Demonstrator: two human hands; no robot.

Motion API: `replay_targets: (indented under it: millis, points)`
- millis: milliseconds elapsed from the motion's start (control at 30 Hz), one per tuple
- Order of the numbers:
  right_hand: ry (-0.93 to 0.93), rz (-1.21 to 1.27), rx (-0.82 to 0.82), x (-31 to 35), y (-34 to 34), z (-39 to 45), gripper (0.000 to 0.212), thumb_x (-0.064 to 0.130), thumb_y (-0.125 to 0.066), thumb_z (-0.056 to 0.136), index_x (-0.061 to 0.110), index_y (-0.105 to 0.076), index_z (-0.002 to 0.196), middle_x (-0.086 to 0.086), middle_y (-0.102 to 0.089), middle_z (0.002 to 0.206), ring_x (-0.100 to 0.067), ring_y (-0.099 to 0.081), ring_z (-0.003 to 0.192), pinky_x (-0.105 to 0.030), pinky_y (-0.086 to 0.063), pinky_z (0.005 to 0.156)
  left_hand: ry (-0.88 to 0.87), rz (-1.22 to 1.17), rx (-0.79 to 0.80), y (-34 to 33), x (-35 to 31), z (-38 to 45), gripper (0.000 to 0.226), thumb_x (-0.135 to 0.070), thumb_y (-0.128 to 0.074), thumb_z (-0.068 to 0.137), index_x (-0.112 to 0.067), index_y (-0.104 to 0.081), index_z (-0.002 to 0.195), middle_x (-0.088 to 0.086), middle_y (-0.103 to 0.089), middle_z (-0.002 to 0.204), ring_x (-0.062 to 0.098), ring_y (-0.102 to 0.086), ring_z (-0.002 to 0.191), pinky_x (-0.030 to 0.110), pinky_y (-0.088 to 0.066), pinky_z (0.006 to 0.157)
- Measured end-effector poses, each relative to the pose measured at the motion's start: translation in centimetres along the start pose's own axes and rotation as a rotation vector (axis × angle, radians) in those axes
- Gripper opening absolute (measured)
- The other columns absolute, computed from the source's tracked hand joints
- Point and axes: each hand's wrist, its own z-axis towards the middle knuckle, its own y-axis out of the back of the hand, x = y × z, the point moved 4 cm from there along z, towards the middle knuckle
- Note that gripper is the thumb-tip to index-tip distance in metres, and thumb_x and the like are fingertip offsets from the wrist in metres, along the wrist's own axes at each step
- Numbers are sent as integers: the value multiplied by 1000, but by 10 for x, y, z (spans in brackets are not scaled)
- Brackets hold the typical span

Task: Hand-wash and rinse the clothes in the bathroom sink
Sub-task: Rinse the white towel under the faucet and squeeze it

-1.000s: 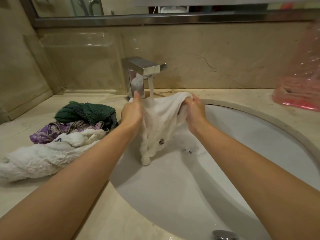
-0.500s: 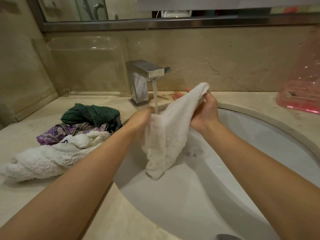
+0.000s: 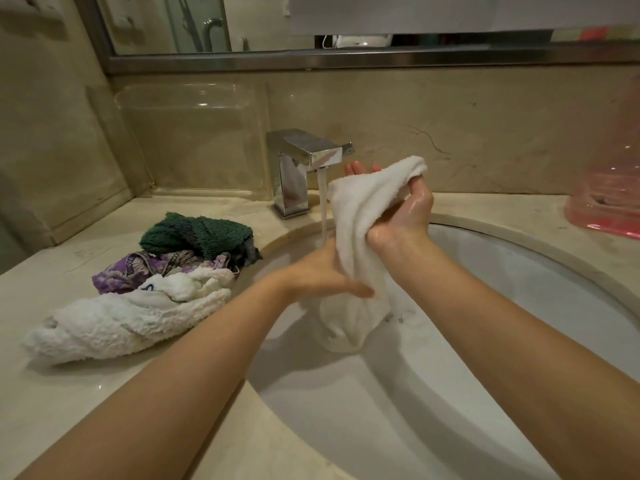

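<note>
The beige surface (image 3: 86, 403) wraps the round white sink (image 3: 519, 341), with a pile of clothes (image 3: 145, 289) near its left rim. Over the bowl, the right hand (image 3: 405, 216) grips the white cloth (image 3: 360, 237) up high by the running tap (image 3: 304, 168). The left hand (image 3: 322, 271) holds it lower down, fingers around it.

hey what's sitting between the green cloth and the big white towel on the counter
In the head view, a crumpled purple patterned cloth lies between the green cloth and the white towel, touching both.

White cloth (image 3: 360, 237); green towel (image 3: 197, 233), purple patterned (paisley-like) garment (image 3: 117, 277), pink bag (image 3: 609, 188), beige counter (image 3: 69, 393).
</note>
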Motion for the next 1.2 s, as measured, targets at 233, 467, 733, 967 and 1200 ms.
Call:
replay_targets:
  millis: [233,467,733,967,1200]
  points:
    - [151,5,-114,18,1,6,28,35,-41,98,12,-52,88,-12,-61,99,-31,-65,97,-44,-46,98,170,-507,-320,30,15,-5,35,-27,-71,78,-11,-69,109,8,-73,97,27,-69,91,37,-55,82]
    - [-482,-642,-380,-25,66,-2,25,26,-40,98,12,-59,108,-13,-57,121,-39,-52,116,-64,-35,104,-7,-1074,-529,37,-13,-8,15,-7,-47,73,-6,-59,81,7,-59,75,20,-58,74,29,-48,68]
    - [-505,-354,-114,-53,47,-9,67,46,-23,91,0,-63,118,-32,-62,119,-51,-53,116,-70,-28,104,81,-979,-656,41,-6,-9,56,-26,-64,60,-6,-60,113,18,-67,101,31,-67,96,44,-55,86]
    - [-279,-480,-196,-38,41,5,79,78,-35,85,11,-71,106,-18,-72,104,-36,-68,100,-51,-49,96,-108,-299,-642,23,-28,-9,74,-64,-57,67,-27,-42,130,2,-44,133,22,-50,122,42,-45,101]
    - [10,-896,-428,-39,26,-2,26,47,-61,84,21,-64,83,-2,-72,89,-22,-68,84,-39,-56,83,-125,-388,-770,30,-26,-6,35,-45,-51,96,-14,-58,110,-4,-65,98,7,-63,90,15,-52,78]
